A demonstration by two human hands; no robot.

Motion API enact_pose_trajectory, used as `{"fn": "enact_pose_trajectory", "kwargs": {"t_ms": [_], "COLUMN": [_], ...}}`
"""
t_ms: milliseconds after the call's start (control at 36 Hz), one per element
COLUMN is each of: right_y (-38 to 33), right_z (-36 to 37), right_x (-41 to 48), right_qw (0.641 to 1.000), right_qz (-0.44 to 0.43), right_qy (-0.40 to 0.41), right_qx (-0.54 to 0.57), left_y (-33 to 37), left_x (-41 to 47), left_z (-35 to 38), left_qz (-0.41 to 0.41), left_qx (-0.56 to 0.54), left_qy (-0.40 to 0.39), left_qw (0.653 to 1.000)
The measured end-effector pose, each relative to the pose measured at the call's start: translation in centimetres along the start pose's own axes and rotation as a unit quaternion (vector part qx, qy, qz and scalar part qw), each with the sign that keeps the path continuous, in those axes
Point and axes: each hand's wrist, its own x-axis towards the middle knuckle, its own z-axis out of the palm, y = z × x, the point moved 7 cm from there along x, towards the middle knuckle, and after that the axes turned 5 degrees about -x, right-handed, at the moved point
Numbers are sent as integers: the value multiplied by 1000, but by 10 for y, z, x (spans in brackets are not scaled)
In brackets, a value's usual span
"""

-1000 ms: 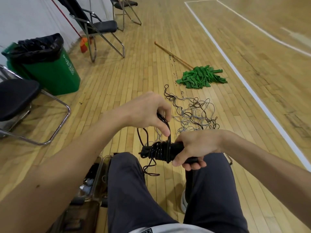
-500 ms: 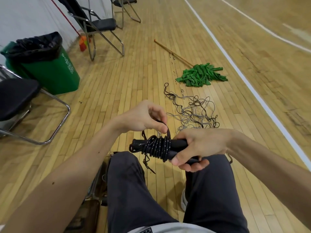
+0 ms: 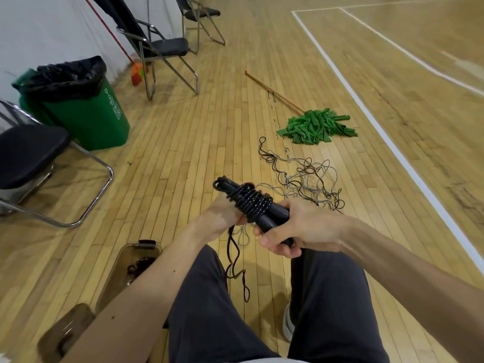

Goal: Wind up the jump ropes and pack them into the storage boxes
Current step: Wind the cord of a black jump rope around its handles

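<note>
jump rope mid-air, handles now tilted up | right hand fingers clamped on handles | left hand has dropped beneath coil, grip cannot tell | tail dangles: winding nearly done, storage box next

Bright, even hall light with no harsh glare.

Your floor is lit softly from above: the shadows under the chair, left of your left grip, and beneath your knees are faint, with blurred edges. Small glints sit on the coils of the jump rope between that grip and your right grip. A pale sheen lies on the boards far beyond the right grip. The wide lens bows the white line and stretches your forearms; the storage box below the left grip looks soft.
</note>
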Motion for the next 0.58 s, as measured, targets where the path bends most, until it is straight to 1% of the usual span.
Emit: {"fn": "enact_pose_trajectory", "kwargs": {"t_ms": [28, 83, 139, 222, 361, 472, 583], "right_y": [0, -1, 1, 8, 20, 26, 33], "right_z": [-1, -3, -8, -15, -22, -31, -43], "right_x": [1, 4, 7, 12, 19, 22, 22], "right_qw": [1000, 1000, 999, 997, 993, 989, 986], "right_qz": [-4, -12, -14, -3, 20, 33, 41], "right_qy": [9, 24, 46, 80, 109, 136, 163], "right_qx": [5, 11, 15, 18, 35, 37, 10], "left_y": [4, 19, 24, 15, 9, 3, -2], "left_x": [-5, -20, -27, -26, -28, -31, -34], "left_z": [5, 17, 21, 20, 20, 25, 29], "left_qz": [6, 24, 30, 9, -20, -34, -53], "left_qx": [-3, -19, -37, -45, -30, -44, -32], "left_qy": [5, -17, -9, -7, 4, -21, -41], "left_qw": [1000, 999, 999, 999, 999, 998, 997]}}
